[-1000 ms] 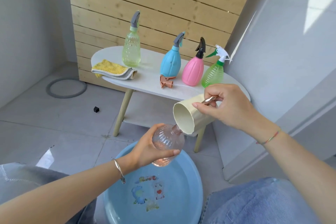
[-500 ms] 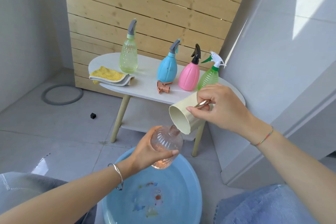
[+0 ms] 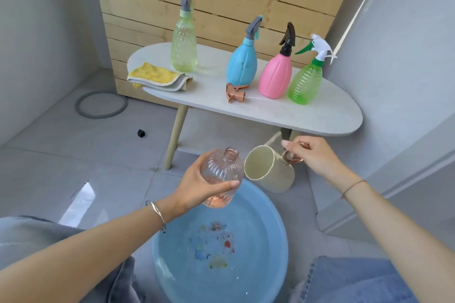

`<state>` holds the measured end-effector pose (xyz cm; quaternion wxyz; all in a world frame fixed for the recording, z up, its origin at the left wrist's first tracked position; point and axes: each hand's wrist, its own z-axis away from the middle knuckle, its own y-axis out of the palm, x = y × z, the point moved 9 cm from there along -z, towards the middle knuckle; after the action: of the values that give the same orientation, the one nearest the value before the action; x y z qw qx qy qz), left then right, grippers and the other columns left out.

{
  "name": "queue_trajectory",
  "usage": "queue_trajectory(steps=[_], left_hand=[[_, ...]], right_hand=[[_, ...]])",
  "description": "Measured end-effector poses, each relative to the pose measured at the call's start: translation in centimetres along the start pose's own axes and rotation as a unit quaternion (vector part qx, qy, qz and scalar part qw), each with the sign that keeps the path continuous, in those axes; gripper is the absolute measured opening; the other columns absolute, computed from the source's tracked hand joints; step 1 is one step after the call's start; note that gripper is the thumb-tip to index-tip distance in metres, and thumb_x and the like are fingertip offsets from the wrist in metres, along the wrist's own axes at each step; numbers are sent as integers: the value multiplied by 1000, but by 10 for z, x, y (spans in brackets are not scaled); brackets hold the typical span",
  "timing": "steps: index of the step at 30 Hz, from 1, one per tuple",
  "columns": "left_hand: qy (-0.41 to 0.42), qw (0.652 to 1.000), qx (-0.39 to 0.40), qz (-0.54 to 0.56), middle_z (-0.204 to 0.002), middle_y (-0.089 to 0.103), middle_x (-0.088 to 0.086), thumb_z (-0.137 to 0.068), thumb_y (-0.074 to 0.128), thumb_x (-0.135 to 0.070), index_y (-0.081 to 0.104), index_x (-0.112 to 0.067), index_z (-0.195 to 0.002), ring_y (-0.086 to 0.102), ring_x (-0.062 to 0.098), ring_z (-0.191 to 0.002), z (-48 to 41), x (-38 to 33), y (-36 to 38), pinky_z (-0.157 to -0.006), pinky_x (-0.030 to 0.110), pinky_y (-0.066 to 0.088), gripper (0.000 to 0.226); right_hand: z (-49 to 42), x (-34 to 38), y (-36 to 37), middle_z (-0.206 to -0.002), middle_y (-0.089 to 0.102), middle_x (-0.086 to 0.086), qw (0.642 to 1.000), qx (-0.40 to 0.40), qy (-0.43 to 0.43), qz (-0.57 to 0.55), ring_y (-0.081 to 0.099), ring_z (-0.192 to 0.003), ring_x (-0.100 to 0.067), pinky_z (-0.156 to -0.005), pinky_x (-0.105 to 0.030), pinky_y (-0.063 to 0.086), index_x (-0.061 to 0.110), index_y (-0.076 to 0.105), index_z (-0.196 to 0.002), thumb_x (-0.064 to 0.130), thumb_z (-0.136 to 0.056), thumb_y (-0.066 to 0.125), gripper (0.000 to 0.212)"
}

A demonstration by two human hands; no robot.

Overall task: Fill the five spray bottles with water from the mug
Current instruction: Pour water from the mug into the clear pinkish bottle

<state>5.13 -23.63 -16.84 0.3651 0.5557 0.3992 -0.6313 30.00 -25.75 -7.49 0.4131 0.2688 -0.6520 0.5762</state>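
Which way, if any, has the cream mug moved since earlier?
Yes: the cream mug dropped below the white oval table's front edge, off the clear pink bottle's neck.

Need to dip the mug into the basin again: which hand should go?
Right, probably. The right hand holds the mug by its handle, near the basin rim; the left hand is busy gripping the uncapped pink bottle.
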Motion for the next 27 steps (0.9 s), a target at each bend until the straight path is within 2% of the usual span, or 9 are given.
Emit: queue_trajectory(steps=[2, 4, 6, 8, 11, 14, 18, 21, 27], left_hand=[[-5, 1000, -5, -1, -118, 67, -16, -46, 88, -53, 55, -34, -124, 61, -4, -110, -1, 5, -3, -101, 22, 47, 87], [-14, 1000, -10, -6, -119, 66, -15, -46, 88, -53, 54, -32, -126, 61, -3, -111, -2, 10, -6, -101, 24, 47, 89], [-21, 1000, -12, -15, -120, 65, -16, -46, 87, -54, 53, -30, -127, 61, -3, -111, -3, 15, -8, -101, 24, 46, 91], [-27, 999, -9, -30, -120, 64, -16, -46, 86, -56, 53, -30, -127, 60, -5, -111, -3, 20, -8, -99, 20, 45, 91], [-34, 998, -3, -49, -116, 64, -20, -46, 84, -59, 53, -38, -119, 59, -11, -107, -3, 24, -6, -89, 9, 44, 82], [-40, 998, -12, -54, -116, 64, -20, -44, 85, -57, 52, -41, -115, 58, -11, -107, -4, 28, -8, -89, 8, 44, 80], [-36, 997, -16, -60, -116, 64, -18, -48, 90, -49, 52, -37, -118, 58, -11, -107, -6, 30, -10, -88, 4, 42, 80], [-38, 997, -16, -61, -116, 65, -15, -51, 92, -48, 53, -28, -124, 60, -8, -108, -7, 32, -12, -88, 4, 43, 85], [-32, 998, -17, -55, -111, 65, -13, -59, 88, -24, 53, -25, -119, 61, -12, -99, -5, 31, -10, -80, 2, 43, 69]], right_hand=[[-1, -40, 27, -63, 58, -4, 998, 46, 39, 34, 48, -61, -10, -64, -23, 39, 5, 59, -63, 32, -88, 67, 38], [5, -77, 60, -62, 58, -1, 990, 92, 76, 69, 45, -59, -9, -59, -22, 35, 5, 57, -64, 36, -89, 66, 40], [14, -116, 91, -63, 57, -3, 981, 125, 105, 105, 43, -60, -12, -58, -26, 34, 5, 56, -66, 37, -88, 65, 41], [25, -156, 118, -67, 61, -8, 971, 142, 135, 134, 47, -63, -15, -61, -31, 38, 9, 56, -63, 39, -88, 65, 39], [40, -201, 141, -66, 57, -3, 955, 140, 176, 196, 50, -68, -20, -61, -31, 34, 19, 46, -58, 41, -90, 59, 41], [52, -217, 151, -59, 43, 4, 939, 139, 190, 249, 44, -71, -22, -63, -31, 27, 19, 36, -57, 38, -95, 51, 45], [61, -233, 159, -57, 36, 5, 934, 131, 204, 262, 39, -71, -22, -67, -29, 23, 19, 29, -57, 35, -97, 50, 47], [63, -239, 167, -57, 34, 4, 935, 136, 201, 258, 39, -71, -22, -67, -31, 23, 19, 27, -58, 30, -96, 51, 46], [66, -246, 180, -57, 35, 4, 935, 151, 195, 257, 36, -61, -17, -67, -30, 24, 19, 28, -58, 35, -96, 51, 47]])
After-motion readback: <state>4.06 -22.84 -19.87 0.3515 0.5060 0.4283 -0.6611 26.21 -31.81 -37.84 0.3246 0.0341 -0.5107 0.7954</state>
